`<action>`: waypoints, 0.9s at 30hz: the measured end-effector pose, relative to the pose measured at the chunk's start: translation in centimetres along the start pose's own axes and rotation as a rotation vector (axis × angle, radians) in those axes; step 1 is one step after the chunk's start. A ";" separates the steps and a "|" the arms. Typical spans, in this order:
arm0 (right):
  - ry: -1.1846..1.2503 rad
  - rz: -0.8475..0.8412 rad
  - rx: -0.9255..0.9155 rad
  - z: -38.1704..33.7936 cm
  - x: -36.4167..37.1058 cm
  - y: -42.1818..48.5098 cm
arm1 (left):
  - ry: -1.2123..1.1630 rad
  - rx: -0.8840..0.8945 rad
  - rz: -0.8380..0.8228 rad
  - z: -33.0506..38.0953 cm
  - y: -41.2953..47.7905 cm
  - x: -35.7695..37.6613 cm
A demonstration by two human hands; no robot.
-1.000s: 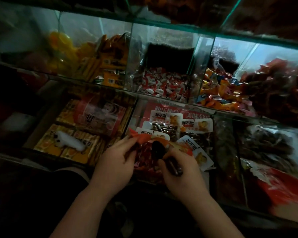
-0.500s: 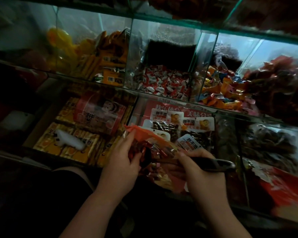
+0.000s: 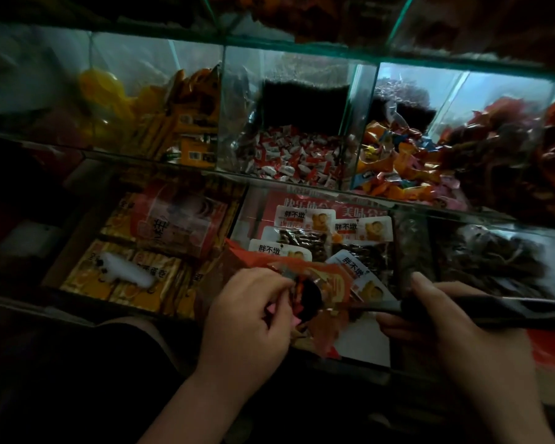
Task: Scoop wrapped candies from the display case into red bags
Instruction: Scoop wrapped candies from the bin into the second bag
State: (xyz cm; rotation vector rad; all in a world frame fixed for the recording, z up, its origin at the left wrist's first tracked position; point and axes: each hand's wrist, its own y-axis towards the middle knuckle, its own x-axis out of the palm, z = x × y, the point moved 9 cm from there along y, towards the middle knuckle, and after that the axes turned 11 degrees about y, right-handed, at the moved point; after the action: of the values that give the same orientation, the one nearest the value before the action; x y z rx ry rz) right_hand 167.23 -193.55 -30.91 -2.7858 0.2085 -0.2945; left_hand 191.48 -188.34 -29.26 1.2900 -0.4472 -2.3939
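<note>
My left hand [image 3: 247, 318] pinches open the red bag [image 3: 334, 283] in front of the lower shelf, and my right hand [image 3: 455, 341], curled round the black scoop [image 3: 500, 310], has its bowl inside the bag's mouth, handle running rightward.

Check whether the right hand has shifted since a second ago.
Yes. The right hand has slid rightward, from below the labelled snack packs to below the dark snacks beside them, gripping the scoop.

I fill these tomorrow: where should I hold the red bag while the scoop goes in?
Pinch the rim of the red bag at its left edge, from the left, as the left hand does. Its mouth opens rightward toward the scoop, so that side should stay free.
</note>
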 end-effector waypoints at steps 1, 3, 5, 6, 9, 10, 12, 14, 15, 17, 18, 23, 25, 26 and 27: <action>0.007 -0.013 -0.004 -0.4 -0.1 -0.2 | 0.005 -0.067 -0.083 -0.5 0.0 1.1; 0.041 -0.036 -0.024 -1.2 -0.5 -0.7 | 0.002 -0.174 -0.206 -1.6 -0.1 3.1; 0.067 -0.068 -0.055 -2.2 -0.6 -1.3 | 0.034 -0.197 -0.277 -2.2 -0.2 4.3; 0.075 -0.087 -0.072 -2.8 -0.5 -1.7 | 0.062 -0.189 -0.306 -2.2 -0.3 4.8; 0.127 -0.133 -0.080 -3.8 0.0 -2.6 | 0.093 -0.171 -0.290 -1.7 0.0 5.3; 0.151 -0.149 -0.063 -3.8 0.2 -2.7 | 0.102 -0.154 -0.243 -1.4 0.2 4.9; 0.194 -0.177 -0.023 -3.6 0.5 -2.8 | 0.124 -0.097 -0.135 -0.8 0.6 4.0; 0.222 -0.197 0.003 -3.4 0.8 -3.0 | 0.144 -0.044 -0.050 -0.4 0.8 3.2; 0.224 -0.204 0.007 -3.4 0.9 -3.0 | 0.155 -0.027 -0.022 -0.3 0.8 2.8; 0.226 -0.212 -0.002 -3.6 1.0 -3.2 | 0.177 -0.005 0.013 -0.1 1.1 2.4; 0.231 -0.215 -0.008 -3.7 0.9 -3.3 | 0.182 0.009 0.023 0.1 1.2 2.3; 0.295 -0.207 -0.040 -5.2 0.1 -3.5 | 0.165 0.107 0.063 2.8 2.9 1.7; 0.350 -0.177 -0.062 -6.1 -0.7 -3.6 | 0.159 0.154 0.074 4.2 4.1 1.5; 0.386 -0.155 -0.078 -6.7 -1.2 -3.7 | 0.150 0.188 0.078 5.0 5.0 1.3; 0.429 -0.133 -0.090 -7.1 -1.6 -3.7 | 0.138 0.222 0.080 5.7 5.9 1.2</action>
State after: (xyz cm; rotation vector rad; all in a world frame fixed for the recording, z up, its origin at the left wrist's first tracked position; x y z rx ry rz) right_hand 164.44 -192.02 -23.37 -2.7945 0.1378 -0.9378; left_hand 187.09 -193.51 -24.43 1.4906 -0.7255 -2.2211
